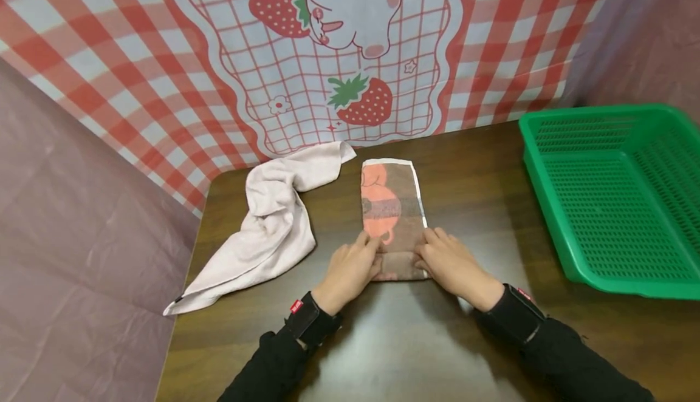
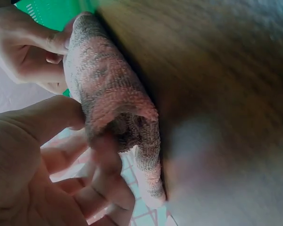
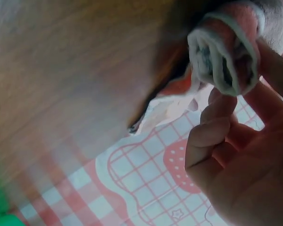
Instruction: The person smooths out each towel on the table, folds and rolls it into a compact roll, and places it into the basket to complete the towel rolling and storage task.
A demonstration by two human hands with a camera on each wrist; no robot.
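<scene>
A brown towel with an orange bear print and white edging lies lengthwise on the table, its near end rolled up. My left hand pinches the left end of the roll, and my right hand pinches its right end. In the left wrist view the thumb and fingers of my left hand are at the open end of the roll. The right wrist view shows the spiral layers of the roll beside the thumb and curled fingers of my right hand.
A crumpled pale pink towel lies on the left of the table. On the right stands a green plastic basket. A red-and-white checked cloth with strawberries hangs behind the table's far edge.
</scene>
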